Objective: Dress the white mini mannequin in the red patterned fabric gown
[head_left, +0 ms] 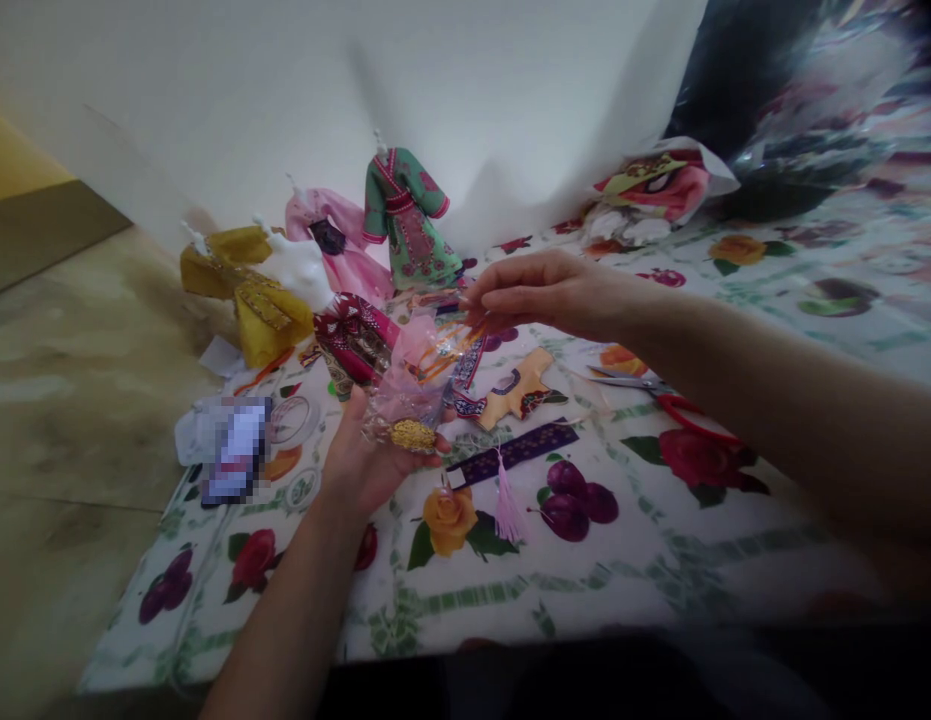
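Note:
My left hand (pixel 367 455) is wrapped round the lower part of a clear plastic bag (pixel 435 385). Sheer pink fabric (pixel 412 360) shows in the bag, and an oval gold ornament (pixel 413 434) lies by my left fingertips. Above the bag's far side, my right hand (pixel 544 290) is pinched closed at thin orange cords (pixel 454 345) that run up from the bag. Just right of the bag lie a small cream doll's top (pixel 516 388) and a dark purple patterned strip (pixel 521 452). A pink tassel (pixel 508 505) rests against the strip.
Small dress forms stand behind, wearing a green robe (pixel 412 215), a pink gown (pixel 352 235) and yellow cloth (pixel 266 315). A bare white one leans over a maroon skirt (pixel 352 335). Red-handled scissors (pixel 694 418) lie under my right forearm. A phone (pixel 238 450) and tape rolls (pixel 290 418) sit left.

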The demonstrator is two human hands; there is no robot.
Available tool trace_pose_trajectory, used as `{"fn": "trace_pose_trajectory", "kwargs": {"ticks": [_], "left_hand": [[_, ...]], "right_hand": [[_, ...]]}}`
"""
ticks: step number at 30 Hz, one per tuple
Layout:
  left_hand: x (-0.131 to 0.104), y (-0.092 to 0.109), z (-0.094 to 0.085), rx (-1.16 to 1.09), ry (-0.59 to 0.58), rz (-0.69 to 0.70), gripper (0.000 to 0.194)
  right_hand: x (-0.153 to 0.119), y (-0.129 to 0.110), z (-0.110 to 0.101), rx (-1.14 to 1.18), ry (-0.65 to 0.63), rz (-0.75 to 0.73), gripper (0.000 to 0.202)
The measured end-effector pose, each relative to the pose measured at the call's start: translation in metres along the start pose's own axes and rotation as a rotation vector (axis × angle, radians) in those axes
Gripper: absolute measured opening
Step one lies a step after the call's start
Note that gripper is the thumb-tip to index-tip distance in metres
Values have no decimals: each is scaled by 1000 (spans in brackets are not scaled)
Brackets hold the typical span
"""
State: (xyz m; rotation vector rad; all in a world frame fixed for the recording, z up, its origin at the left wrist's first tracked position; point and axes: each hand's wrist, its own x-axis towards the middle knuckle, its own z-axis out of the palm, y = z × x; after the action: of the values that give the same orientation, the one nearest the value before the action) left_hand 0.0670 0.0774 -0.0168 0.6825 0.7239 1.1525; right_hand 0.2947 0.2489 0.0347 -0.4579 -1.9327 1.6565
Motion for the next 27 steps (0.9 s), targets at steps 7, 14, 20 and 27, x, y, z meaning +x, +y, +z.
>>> {"fn": "trace_pose_trajectory", "kwargs": {"ticks": [7, 14, 20, 27], "left_hand": [[0, 0, -1, 4, 2, 11, 72], [1, -3, -7, -8, -11, 4, 72], [2, -4, -6, -49, -39, -48, 72], [2, -5, -3, -49, -59, -83, 72]], "right_hand": [[-2, -4, 2, -32, -9, -4, 16], [-1, 0, -4, -39, 35, -15, 15], [0, 5, 1, -101, -18, -17, 19], [0, 7, 3, -242, -91, -13, 20]]}}
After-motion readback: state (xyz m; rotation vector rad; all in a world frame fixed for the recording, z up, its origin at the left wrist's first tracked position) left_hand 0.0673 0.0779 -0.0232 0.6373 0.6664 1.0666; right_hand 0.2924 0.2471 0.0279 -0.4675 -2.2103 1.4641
